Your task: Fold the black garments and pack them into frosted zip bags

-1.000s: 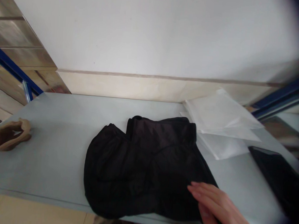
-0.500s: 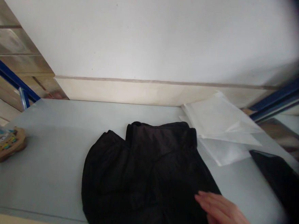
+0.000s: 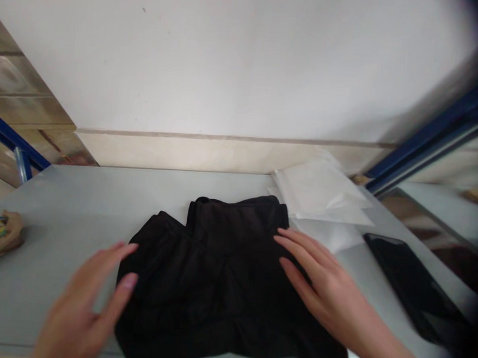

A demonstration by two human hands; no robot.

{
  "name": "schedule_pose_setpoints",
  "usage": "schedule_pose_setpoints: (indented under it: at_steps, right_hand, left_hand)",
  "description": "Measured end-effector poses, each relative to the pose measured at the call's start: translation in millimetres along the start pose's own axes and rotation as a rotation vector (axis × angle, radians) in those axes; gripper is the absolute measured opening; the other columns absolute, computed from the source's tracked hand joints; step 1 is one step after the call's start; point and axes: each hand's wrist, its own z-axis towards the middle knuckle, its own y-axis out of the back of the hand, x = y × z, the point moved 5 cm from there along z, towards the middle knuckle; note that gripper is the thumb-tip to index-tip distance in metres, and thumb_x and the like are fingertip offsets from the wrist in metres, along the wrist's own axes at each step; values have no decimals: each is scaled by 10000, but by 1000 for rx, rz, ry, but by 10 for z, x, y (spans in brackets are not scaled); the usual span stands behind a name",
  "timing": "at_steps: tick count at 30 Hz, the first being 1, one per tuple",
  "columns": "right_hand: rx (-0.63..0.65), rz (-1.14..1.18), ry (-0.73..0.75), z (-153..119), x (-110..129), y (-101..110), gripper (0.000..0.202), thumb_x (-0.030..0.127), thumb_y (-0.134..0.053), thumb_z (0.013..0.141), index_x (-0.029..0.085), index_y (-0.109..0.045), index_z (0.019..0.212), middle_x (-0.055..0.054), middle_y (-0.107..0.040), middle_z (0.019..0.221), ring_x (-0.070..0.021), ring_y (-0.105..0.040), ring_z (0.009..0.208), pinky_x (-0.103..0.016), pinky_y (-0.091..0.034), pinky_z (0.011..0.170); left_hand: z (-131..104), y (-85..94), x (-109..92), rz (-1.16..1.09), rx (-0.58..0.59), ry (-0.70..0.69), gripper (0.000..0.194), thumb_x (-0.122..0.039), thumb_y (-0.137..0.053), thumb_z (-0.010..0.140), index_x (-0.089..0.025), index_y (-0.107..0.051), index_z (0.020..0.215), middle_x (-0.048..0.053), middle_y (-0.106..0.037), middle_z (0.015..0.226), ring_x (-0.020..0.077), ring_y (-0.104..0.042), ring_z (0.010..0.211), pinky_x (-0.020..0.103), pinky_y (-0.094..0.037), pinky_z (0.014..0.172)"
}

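A black garment (image 3: pixel 216 275), which looks like a pair of folded pants with a waistband at the far end, lies on the grey shelf surface (image 3: pixel 68 211). My left hand (image 3: pixel 87 299) is at its left edge, blurred, thumb and fingers apart and holding nothing. Over the garment's right side is my right hand (image 3: pixel 318 277), its fingers stretched out and the thumb apart. Whether the right fingertips press on the cloth or hover just above it, I cannot tell.
Translucent plastic bags (image 3: pixel 320 190) lie behind the garment to the right. A black phone-like slab (image 3: pixel 415 284) rests at the right. At the left edge is a brown paper bag (image 3: pixel 13 239) with colourful contents. Blue metal posts (image 3: pixel 430 138) flank the shelf; a white wall stands behind.
My left hand has come into view at the garment's left edge. My right hand has moved up and left over the garment, its fingers spreading. The camera view has shifted slightly right.
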Motion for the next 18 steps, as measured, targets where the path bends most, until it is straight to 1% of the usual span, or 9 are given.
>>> schedule_pose_setpoints:
  at_steps: [2,3,4,6,9,11,13,15,18]
  right_hand:
    - [101,-109,80,151,1,-219,370,260,-389,956,175,-442,1312,-111,-430,1372,-269,-367,1277,-492,-353,1022]
    - [136,-161,110,192,7,-329,385,269,-404,950,173,-442,1321,-119,-415,1386,-295,-342,1291,-526,-343,1015]
    - [157,-192,128,212,12,-425,396,278,-427,941,170,-449,1322,-127,-420,1383,-316,-340,1289,-548,-345,1001]
    - [165,-224,138,222,16,-538,406,291,-467,921,167,-471,1308,-138,-453,1356,-336,-375,1262,-564,-358,976]
    - [143,-238,132,283,-14,-500,316,265,-464,920,182,-549,1213,-98,-547,1259,-275,-453,1201,-507,-322,1025]
    - [117,-255,122,414,-83,-396,275,211,-455,914,176,-571,1161,-83,-573,1208,-234,-468,1175,-445,-278,1065]
    - [97,-284,104,595,-197,-312,307,137,-481,872,139,-555,1170,-116,-569,1185,-248,-469,1157,-441,-266,1062]
    - [104,-316,93,763,-327,-289,330,63,-515,800,106,-575,1122,-147,-602,1073,-281,-526,1057,-478,-301,1016]
    - [133,-343,116,883,-470,-306,247,-3,-518,735,114,-626,924,-121,-624,867,-263,-585,856,-485,-350,950]
  left_hand:
    - [136,-371,-395,-13,225,-155,455,-401,-416,922,-315,-341,1362,11,-442,1394,235,-386,1283,478,-310,1068]
    - [184,-523,-555,8,290,-203,477,-416,-416,920,-299,-339,1375,26,-386,1437,257,-341,1314,514,-293,1067]
    - [216,-648,-671,30,334,-227,511,-459,-424,908,-298,-335,1385,41,-341,1463,292,-307,1330,560,-280,1053]
    - [247,-805,-786,41,387,-257,544,-487,-447,891,-289,-343,1387,60,-337,1463,318,-320,1321,582,-304,1022]
    - [350,-816,-721,-1,346,-226,456,-468,-479,882,-281,-468,1298,53,-481,1368,288,-436,1242,528,-349,1003]
    - [546,-777,-617,-25,279,-167,368,-407,-459,904,-234,-529,1221,70,-563,1271,257,-498,1167,478,-375,983]
    - [825,-795,-533,-29,227,-119,369,-357,-474,902,-173,-514,1219,105,-578,1224,250,-512,1127,449,-395,957]
    - [1103,-883,-490,-41,213,-100,401,-336,-561,854,-138,-519,1200,119,-593,1171,259,-526,1091,437,-415,927]
    - [1342,-997,-474,-65,209,-79,190,-247,-598,826,-144,-605,985,76,-643,978,236,-584,941,423,-451,841]
